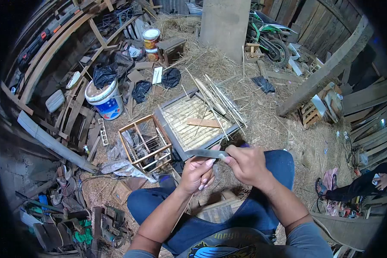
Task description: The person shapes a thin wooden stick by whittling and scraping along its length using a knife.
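Note:
In front of my lap, my right hand [248, 165] is closed round the handle of a knife [205, 153], its blade pointing left. Just below the blade, my left hand [195, 175] is closed with fingers pinched on a thin strip [185, 206], which looks like bamboo and trails down toward my leg. Blade and fingers partly cover the strip's upper part. Beyond the hands lies a square framed panel [176, 129] of pale slats. A flat wooden piece [203, 123] and a bundle of long split strips [215, 98] rest on it.
Left of the panel stands a small wooden frame box [152, 155] with thin bars. Farther back are a white-and-blue bucket [105, 102] and stacked paint tubs [151, 39]. A concrete post [224, 30] and a green motorbike [271, 43] stand behind. At right, another person's hand [381, 181] holds a phone.

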`<state>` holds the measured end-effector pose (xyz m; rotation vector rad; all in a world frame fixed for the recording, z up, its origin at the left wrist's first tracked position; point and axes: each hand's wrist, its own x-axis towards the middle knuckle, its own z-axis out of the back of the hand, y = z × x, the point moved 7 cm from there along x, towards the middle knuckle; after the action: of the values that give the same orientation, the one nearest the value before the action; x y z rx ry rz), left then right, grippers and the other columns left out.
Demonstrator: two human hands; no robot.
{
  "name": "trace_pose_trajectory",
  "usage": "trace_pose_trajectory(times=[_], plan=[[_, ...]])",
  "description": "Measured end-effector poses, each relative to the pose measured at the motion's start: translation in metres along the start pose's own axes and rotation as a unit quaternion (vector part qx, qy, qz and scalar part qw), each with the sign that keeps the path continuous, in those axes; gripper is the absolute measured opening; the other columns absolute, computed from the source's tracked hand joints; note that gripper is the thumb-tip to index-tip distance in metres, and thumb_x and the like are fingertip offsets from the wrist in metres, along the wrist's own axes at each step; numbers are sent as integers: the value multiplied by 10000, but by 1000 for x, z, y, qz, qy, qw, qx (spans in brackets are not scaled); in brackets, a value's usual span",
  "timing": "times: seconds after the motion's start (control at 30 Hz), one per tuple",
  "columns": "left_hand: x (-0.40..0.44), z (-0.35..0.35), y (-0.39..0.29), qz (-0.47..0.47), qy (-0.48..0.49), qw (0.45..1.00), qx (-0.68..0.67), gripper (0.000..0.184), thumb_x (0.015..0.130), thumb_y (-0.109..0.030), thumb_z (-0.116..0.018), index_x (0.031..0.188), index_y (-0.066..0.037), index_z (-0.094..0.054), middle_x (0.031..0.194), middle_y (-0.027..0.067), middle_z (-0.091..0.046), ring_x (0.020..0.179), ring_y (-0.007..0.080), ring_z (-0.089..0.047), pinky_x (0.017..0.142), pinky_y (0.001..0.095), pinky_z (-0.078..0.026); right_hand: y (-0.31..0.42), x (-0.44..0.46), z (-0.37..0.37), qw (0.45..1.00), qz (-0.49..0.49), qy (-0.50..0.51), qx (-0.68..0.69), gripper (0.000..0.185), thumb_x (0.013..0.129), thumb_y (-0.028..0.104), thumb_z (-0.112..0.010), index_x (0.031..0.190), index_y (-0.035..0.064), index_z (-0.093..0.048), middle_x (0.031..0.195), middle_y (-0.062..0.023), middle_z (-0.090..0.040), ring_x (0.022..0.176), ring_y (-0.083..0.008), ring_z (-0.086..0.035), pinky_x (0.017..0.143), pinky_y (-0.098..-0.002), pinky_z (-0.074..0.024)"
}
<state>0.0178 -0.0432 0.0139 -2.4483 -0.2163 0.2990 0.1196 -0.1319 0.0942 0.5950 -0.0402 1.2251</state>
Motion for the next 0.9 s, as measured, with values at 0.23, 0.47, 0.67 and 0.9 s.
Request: trace_pose_trajectory(times=[0.23, 0.47, 0.67, 0.9], plan=[[0, 0, 5, 21, 25, 999, 7, 400, 1032, -128, -436, 1421, -37, -443, 469, -46, -359, 321, 65, -304, 367, 228, -301, -8, 1, -1, 999, -29, -8, 19, 226, 951, 344, -555, 846, 145, -575, 648, -89, -624, 558, -324, -621, 462, -445, -436], [2, 3, 6, 32, 1, 997, 70, 431, 1042, -179, -450, 1457, -70, -420, 494, -32, -397, 338, 54, -326, 364, 205, -317, -41, 14, -8, 948, -152, -56, 274, 292, 968, 349, -592, 1029, 67, -634, 752, -87, -640, 677, -154, -635, 588, -347, -472], [2, 4, 8, -3, -22, 993, 116, 392, 1026, -175, -507, 1411, -101, -500, 603, 10, -551, 383, 33, -395, 362, 190, -321, -45, 31, -25, 866, -211, -50, 450, 217, 947, 221, -656, 942, 6, -627, 819, 25, -588, 760, -43, -499, 672, -243, -431], [0, 19, -3, -36, -111, 989, 92, 411, 1031, -188, -496, 1428, -83, -470, 584, 7, -531, 355, 51, -394, 358, 212, -352, -51, 34, -60, 847, -238, -40, 473, 264, 977, 271, -604, 1017, 11, -580, 819, -36, -609, 764, -127, -562, 692, -305, -458]])
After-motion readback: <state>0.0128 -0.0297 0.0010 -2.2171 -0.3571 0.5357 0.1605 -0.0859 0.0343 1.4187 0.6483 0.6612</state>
